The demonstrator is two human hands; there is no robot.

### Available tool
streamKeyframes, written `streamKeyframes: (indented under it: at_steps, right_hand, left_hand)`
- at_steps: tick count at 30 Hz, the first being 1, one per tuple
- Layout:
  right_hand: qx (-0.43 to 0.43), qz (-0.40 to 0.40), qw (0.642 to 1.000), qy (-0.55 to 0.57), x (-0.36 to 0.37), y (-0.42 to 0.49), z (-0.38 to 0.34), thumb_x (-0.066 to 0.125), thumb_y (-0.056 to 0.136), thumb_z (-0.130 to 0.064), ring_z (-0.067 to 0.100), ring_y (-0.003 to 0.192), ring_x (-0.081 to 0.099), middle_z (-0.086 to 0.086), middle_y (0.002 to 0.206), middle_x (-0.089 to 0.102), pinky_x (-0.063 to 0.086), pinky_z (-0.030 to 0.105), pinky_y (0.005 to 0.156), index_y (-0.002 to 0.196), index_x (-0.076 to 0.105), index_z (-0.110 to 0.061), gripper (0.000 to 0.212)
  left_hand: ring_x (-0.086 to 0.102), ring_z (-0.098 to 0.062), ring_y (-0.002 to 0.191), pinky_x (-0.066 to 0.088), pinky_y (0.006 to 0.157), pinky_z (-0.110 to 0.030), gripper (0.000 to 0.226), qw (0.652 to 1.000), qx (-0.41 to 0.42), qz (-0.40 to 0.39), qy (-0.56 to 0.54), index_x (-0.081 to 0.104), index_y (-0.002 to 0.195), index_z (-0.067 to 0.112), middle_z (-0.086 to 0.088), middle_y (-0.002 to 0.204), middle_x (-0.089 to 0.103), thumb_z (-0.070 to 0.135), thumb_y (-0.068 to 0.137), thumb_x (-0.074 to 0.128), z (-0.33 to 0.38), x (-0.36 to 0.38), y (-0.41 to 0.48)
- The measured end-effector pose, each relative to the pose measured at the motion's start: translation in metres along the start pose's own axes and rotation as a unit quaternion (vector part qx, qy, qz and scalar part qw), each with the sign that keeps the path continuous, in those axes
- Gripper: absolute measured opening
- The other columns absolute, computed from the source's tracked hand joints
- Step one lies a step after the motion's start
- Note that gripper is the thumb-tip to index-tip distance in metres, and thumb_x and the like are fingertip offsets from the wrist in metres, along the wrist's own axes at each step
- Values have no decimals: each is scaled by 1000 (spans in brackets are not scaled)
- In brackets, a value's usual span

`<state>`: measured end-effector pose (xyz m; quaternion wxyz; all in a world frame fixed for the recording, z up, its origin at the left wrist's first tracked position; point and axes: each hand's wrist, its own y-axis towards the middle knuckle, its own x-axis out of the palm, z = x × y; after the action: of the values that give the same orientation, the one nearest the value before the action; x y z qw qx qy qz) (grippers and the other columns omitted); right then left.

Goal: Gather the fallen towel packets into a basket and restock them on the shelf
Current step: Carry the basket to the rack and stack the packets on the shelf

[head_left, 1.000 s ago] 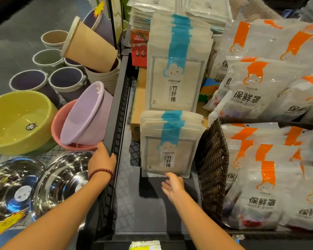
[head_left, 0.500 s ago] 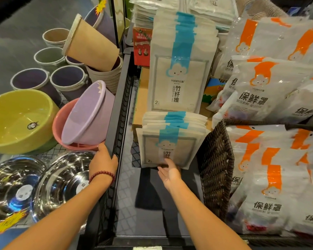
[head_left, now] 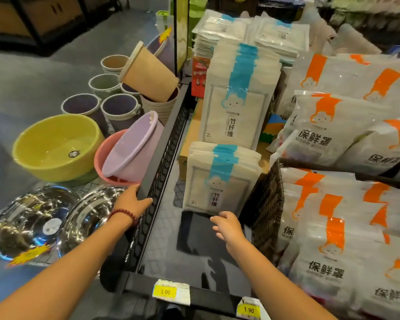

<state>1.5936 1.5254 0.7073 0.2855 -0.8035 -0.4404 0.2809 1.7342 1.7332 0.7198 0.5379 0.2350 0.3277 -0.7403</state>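
Observation:
A stack of white towel packets with blue stripes (head_left: 219, 181) stands upright on the black shelf (head_left: 166, 239), leaning on a taller stack of the same packets (head_left: 238, 105) behind it. My right hand (head_left: 228, 226) is just below the front stack's lower edge, fingers loosely bent, thumb touching the bottom of the front packet. My left hand (head_left: 134, 202), with a bead bracelet on the wrist, grips the shelf's black mesh side rail (head_left: 162, 158). A dark wicker basket (head_left: 267, 204) sits right of the stack, full of orange-striped bags.
Orange-striped white bags (head_left: 333, 125) pile up on the right. Left of the rail lie a yellow basin (head_left: 56, 144), pink and lilac tubs (head_left: 129, 153), buckets and steel bowls (head_left: 32, 222). Yellow price tags (head_left: 171, 292) line the shelf's front edge.
My right hand has slid from the front packet's face down to its lower edge. The front stack now stands more upright. My left hand stays on the rail.

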Motion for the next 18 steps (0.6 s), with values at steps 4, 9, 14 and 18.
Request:
streamKeyframes:
  at_steps: [4, 9, 14, 18]
  right_hand:
    - [-102, -69, 980, -157, -12, -39, 5, 55, 92, -18, 19, 103, 57, 0, 115, 56, 47, 31, 80, 128, 50, -12, 37]
    - [-214, -211, 932, -205, -1, -115, 27, 59, 87, -8, 16, 94, 61, 0, 103, 62, 48, 26, 73, 104, 60, -16, 20]
    - [-240, -354, 843, -327, 38, -179, 82, 60, 87, -11, 20, 100, 61, 6, 102, 65, 41, 12, 64, 106, 61, -15, 19]
    - [-238, -437, 746, -443, 84, -217, 144, 57, 92, -18, 16, 101, 59, 3, 113, 62, 44, 24, 78, 118, 56, -14, 27]
  left_hand:
    - [60, -26, 103, 46, 92, -34, 44, 991, -58, 53, -105, 58, 119, 2, -13, 114, 63, 6, 78, 73, -9, -18, -74]
    - [58, -25, 106, 46, 95, -38, 38, 958, -180, 143, -173, 58, 115, 5, -12, 112, 61, 5, 79, 71, -56, -25, -217]
    - [58, -28, 104, 47, 84, -29, 40, 880, -349, 189, -261, 55, 116, -8, -23, 111, 61, -5, 79, 69, -112, 6, -376]
    - [59, -27, 97, 47, 78, -26, 54, 804, -455, 236, -300, 57, 114, -8, -22, 107, 64, 14, 68, 73, -158, 32, -495]
